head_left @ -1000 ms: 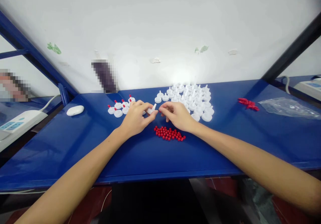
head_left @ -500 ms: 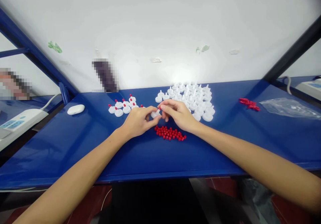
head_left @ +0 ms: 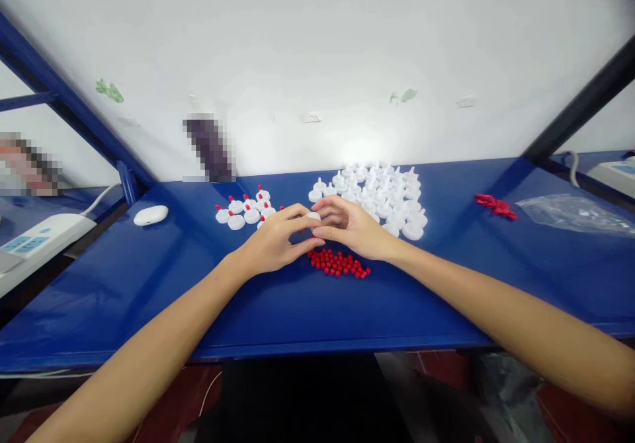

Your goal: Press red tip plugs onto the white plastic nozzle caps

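Between my two hands, above the blue table, is a white round cap [head_left: 313, 217]. My left hand [head_left: 280, 239] has its thumb and fingers closed around the cap from the left. From the right, the thumb and fingers of my right hand [head_left: 350, 227] meet at the same cap, and a bit of red shows by the fingertips. Just below the hands lies a pile of small red caps [head_left: 338, 263]. White nozzled caps [head_left: 381, 195] are crowded behind my right hand. Left of my left hand stand several white caps with red tips [head_left: 236, 221].
On the blue table [head_left: 347, 317], a white case [head_left: 151, 215] lies at the left, near a power strip [head_left: 44, 241]. Red pieces [head_left: 496, 206] and a clear plastic bag [head_left: 570, 213] lie at the right. Behind rises a white wall [head_left: 307, 53].
The white cap in my hands has turned, so its round side now faces up. My fingers have shifted around it, with the red bit lower.
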Action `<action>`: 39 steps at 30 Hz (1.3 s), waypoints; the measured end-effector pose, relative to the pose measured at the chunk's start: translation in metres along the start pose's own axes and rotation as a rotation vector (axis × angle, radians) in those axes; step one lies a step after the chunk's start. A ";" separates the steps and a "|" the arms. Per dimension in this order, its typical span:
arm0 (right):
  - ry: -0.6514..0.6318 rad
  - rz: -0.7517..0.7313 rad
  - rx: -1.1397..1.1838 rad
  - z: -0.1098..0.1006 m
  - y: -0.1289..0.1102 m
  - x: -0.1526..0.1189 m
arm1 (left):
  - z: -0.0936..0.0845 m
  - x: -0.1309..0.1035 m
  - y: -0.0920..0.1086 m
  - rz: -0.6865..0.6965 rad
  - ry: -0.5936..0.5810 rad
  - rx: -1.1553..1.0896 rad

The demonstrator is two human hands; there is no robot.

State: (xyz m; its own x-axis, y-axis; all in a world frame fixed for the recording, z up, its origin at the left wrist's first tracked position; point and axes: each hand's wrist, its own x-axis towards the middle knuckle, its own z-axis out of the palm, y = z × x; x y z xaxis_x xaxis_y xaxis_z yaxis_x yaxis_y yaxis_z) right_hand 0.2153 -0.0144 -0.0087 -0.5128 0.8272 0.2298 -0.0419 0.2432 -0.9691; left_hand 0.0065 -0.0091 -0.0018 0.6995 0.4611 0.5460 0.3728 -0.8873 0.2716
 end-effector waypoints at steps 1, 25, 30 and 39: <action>-0.004 -0.014 -0.027 -0.002 -0.001 0.000 | 0.000 0.000 -0.001 0.009 0.010 0.005; 0.048 -0.480 -0.881 -0.017 -0.008 -0.005 | 0.002 0.002 0.000 0.124 0.260 0.128; 0.039 -0.457 -0.808 -0.014 -0.009 -0.005 | 0.001 0.002 0.000 0.166 0.259 0.162; 0.068 -0.489 -0.742 -0.012 -0.013 -0.005 | 0.002 0.005 0.005 0.192 0.325 0.151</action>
State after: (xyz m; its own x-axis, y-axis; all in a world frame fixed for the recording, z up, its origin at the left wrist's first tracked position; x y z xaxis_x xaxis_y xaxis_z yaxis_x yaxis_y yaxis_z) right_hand 0.2287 -0.0157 0.0034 -0.5298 0.5677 0.6301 0.3359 0.8226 -0.4588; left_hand 0.0129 -0.0108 0.0007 0.5453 0.2378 0.8038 0.3566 -0.9336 0.0343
